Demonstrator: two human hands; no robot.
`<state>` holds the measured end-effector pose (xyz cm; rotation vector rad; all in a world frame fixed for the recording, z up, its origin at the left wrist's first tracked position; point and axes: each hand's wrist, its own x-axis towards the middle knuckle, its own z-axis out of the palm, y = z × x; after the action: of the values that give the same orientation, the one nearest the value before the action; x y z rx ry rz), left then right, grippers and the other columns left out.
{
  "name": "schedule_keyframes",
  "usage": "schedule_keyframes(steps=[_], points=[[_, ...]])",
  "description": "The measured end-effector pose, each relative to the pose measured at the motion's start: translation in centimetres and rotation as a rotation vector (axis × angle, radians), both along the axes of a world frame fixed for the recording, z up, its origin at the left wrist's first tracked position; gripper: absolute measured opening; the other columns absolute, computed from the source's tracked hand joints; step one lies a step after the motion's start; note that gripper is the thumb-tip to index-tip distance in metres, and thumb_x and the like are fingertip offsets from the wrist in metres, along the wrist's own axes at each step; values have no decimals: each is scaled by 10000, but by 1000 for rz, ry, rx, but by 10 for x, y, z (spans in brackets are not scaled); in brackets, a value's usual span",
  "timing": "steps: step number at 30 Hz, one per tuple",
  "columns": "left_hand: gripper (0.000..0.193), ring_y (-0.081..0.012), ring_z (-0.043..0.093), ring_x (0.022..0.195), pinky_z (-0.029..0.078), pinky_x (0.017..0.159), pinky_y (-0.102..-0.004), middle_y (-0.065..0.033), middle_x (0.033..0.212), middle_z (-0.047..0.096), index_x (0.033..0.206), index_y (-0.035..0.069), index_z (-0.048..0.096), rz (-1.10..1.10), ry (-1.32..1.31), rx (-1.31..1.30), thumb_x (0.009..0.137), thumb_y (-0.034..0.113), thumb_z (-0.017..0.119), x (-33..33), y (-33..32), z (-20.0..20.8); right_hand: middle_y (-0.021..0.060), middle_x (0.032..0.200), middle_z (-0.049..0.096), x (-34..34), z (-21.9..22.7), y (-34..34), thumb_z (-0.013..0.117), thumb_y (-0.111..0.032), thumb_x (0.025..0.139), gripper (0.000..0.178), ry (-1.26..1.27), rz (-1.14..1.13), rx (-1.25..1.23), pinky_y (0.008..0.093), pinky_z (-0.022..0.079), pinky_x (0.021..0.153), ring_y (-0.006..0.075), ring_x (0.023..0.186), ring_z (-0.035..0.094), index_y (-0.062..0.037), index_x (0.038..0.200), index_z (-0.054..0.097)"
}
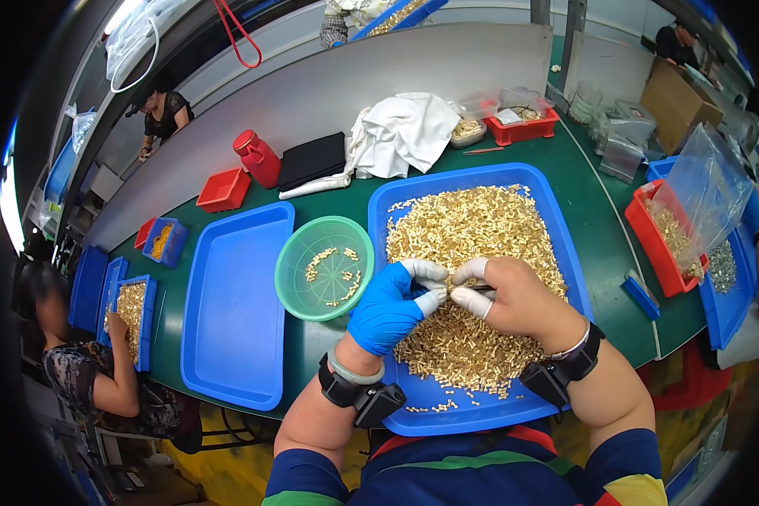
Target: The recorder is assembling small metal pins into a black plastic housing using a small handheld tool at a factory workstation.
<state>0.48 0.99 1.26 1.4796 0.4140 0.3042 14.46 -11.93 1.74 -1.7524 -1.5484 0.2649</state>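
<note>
My left hand [388, 308], in a blue glove with white fingertip covers, meets my right hand [514, 295] above the blue tray [413, 405]. The right hand is bare except for white covers on its thumb and forefinger. Both pinch at one spot, where a small gold-coloured metal part [449, 286] shows between the fingertips; its detail is mostly hidden. Beneath them a wide heap of small gold-coloured metal parts [481, 221] fills the tray. Left of this tray, a green plastic sieve basket [288, 274] holds a scattering of the same parts.
Further left lies a bare blue tray [232, 312]. Along the back are a red flask [260, 160], black cloth [312, 160], white cloth [406, 131] and red bins [223, 191]. At right stand a red bin of parts [670, 244] and a blue block [641, 295]. A co-worker [93, 371] sits at far left.
</note>
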Motion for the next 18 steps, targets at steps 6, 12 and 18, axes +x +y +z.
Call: schedule_keyframes(steps=[6, 12, 18], points=[[279, -118, 549, 862, 459, 771, -237, -52, 945, 568, 996, 17, 531, -21, -7, 40, 737, -47, 614, 1, 0, -1, 120, 642, 562, 2, 2, -1, 600, -174, 760, 117, -37, 50, -5, 388, 422, 531, 310, 609, 546, -59, 754, 581], [292, -116, 547, 861, 458, 775, -239, -51, 949, 565, 1007, 16, 526, 0, -15, -30, 736, -52, 611, -1, 1, -3, 131, 644, 559, -8, 12, -1, 591, -188, 766, 124, 248, -47, 42, 399, 430, 539, 321, 606, 549, -66, 765, 568], [274, -107, 542, 848, 452, 753, -228, -45, 938, 564, 1006, 23, 527, 8, -9, 15, 750, -37, 602, -1, 1, -1, 148, 658, 556, -5, 14, -3, 561, -197, 789, 127, 129, -35, -38, 393, 435, 541, 327, 610, 550, -70, 786, 571]])
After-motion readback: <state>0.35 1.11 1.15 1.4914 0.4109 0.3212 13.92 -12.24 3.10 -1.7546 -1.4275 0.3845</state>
